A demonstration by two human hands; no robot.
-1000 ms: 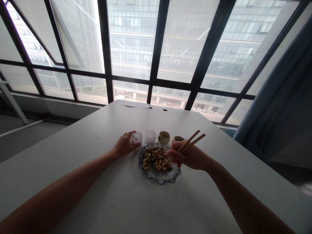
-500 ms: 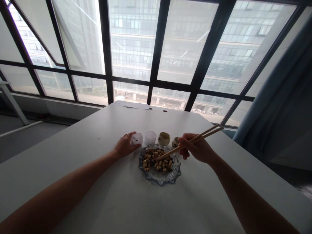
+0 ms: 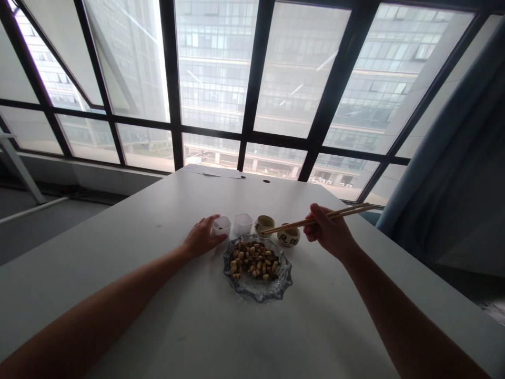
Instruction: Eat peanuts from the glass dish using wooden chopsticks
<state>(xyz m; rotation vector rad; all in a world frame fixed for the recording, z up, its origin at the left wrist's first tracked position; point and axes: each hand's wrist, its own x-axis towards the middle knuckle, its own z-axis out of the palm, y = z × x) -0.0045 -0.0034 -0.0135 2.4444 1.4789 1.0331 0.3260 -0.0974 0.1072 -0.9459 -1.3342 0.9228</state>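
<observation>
My left hand [image 3: 203, 235] holds the left translucent cup [image 3: 221, 226] between thumb and fingers; a small dark piece lies inside. Another translucent cup [image 3: 242, 225] stands beside it. To the right are a cream cup [image 3: 264, 225] and a second cream cup with black characters [image 3: 288, 238]. A scalloped glass dish [image 3: 258, 292] of peanuts and darker pieces [image 3: 256, 259] sits in front of the cups. Closed around wooden chopsticks [image 3: 335, 215], my right hand [image 3: 325, 229] is right of the cups. The chopstick tips are at the first cream cup's front; whether they grip anything is too small to tell.
The white table [image 3: 177, 316] reaches toward large windows. Papers [image 3: 213, 170] and two dark round spots lie at its far edge. A blue-grey curtain [image 3: 445, 142] hangs at the right, and a white metal frame [image 3: 23, 168] stands at the left.
My right hand has moved right and slightly up with the chopsticks. Their tips have left the peanuts and are now by the first cream cup, and the second cream cup is uncovered.
</observation>
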